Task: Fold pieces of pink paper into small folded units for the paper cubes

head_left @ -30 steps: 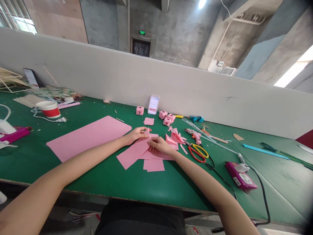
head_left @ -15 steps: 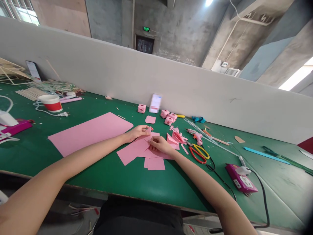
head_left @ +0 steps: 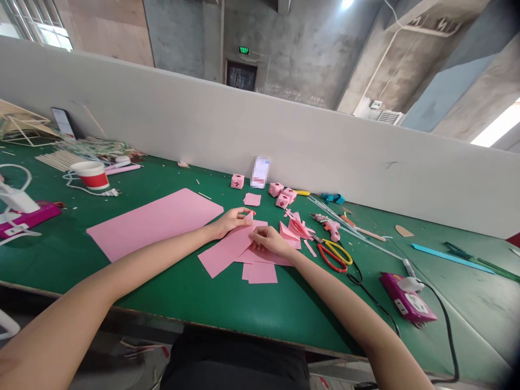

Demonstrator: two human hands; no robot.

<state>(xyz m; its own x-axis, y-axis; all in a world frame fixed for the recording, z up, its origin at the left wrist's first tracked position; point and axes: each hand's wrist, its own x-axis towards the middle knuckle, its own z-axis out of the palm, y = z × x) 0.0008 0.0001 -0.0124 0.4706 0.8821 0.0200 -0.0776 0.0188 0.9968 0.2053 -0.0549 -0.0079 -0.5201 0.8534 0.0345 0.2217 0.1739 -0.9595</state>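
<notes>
My left hand [head_left: 232, 221] pinches the upper end of a small piece of pink paper [head_left: 249, 218], which stands up between its fingers. Close beside it, my right hand [head_left: 267, 239] has its fingers curled together at the lower part of that paper; exactly what they grip is partly hidden. Beneath both hands lie overlapping pink paper strips [head_left: 217, 260] and a pink rectangle [head_left: 263, 273]. Folded pink pieces [head_left: 298, 228] rest just right of my right hand. Beyond the hands sit a small stack of pink squares [head_left: 252, 200] and several pink paper cubes [head_left: 238, 181] with cut openings.
A large pink sheet [head_left: 158, 222] lies on the left of the green table [head_left: 195, 309]. Red-and-yellow scissors [head_left: 335, 255], a pink glue gun [head_left: 330, 226] and a purple power strip [head_left: 408, 300] with cable are at right. A paper cup [head_left: 91, 174] and a phone [head_left: 260, 172] stand farther back.
The view has shifted slightly, so things appear a little farther right and lower. Both hands keep nearly the same pose on the pink paper.
</notes>
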